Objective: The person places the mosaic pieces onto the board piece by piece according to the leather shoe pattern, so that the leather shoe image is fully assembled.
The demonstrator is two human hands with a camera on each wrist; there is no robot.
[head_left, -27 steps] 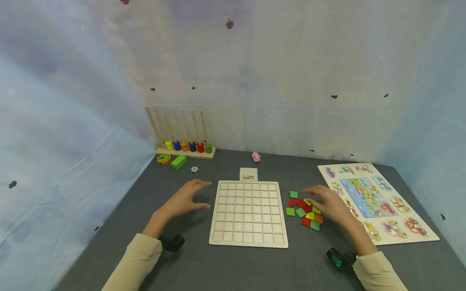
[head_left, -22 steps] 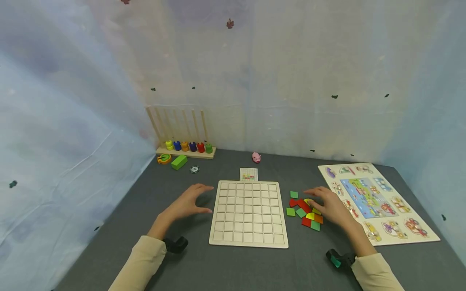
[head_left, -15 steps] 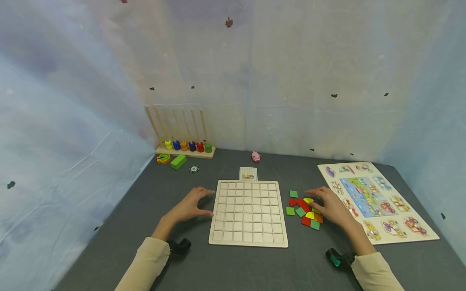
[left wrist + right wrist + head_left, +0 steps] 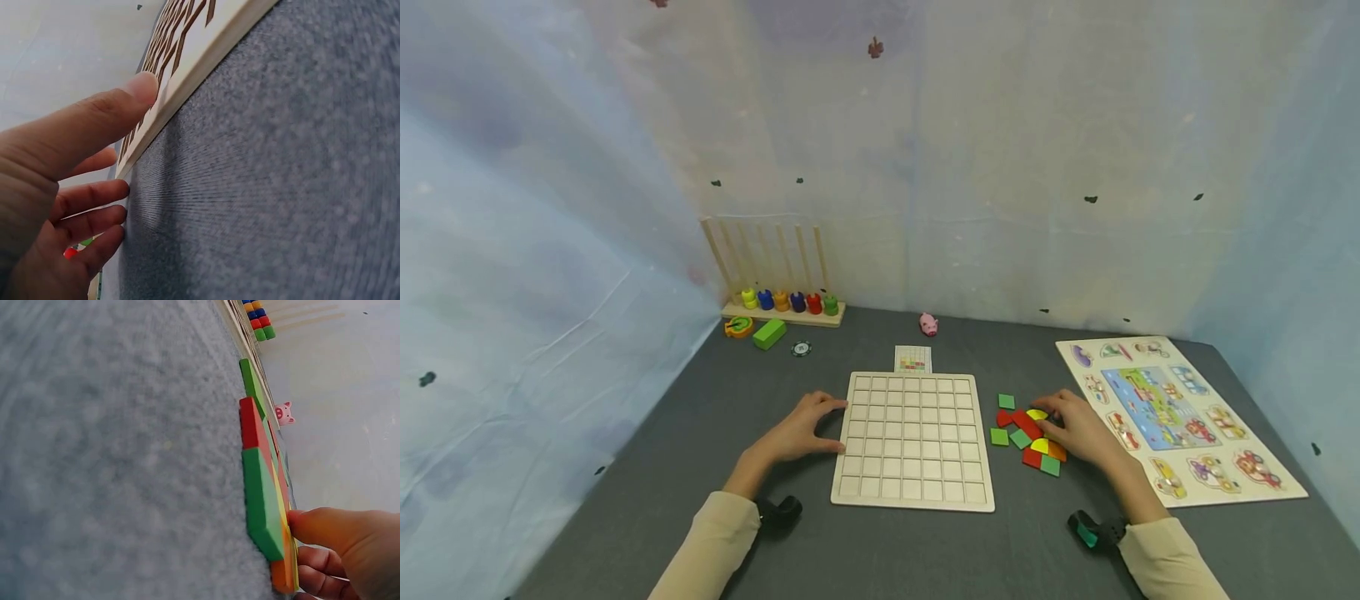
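One brush by the right hand [image 4: 1078,429] (grip unclear) could scatter crowded tiles [image 4: 1027,425] at lower right; left hand [image 4: 796,435]: fingers spread.

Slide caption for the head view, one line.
Left hand at the left edge of a gridded wooden board, right hand at the colored tiles, pink pig toy beyond.

So the square wooden grid board [image 4: 912,438] was pale cream, and the flat little tiles [image 4: 1027,424] ran red, green, yellow and orange — pretty loud against that dark grey tabletop [image 4: 910,554]. Small pig figure [image 4: 928,324] was pink btw, and the four-sided picture puzzle [image 4: 1157,407] was cream with a multicoloured, blue-edged scene — plain beige sleeves [image 4: 707,542] too.
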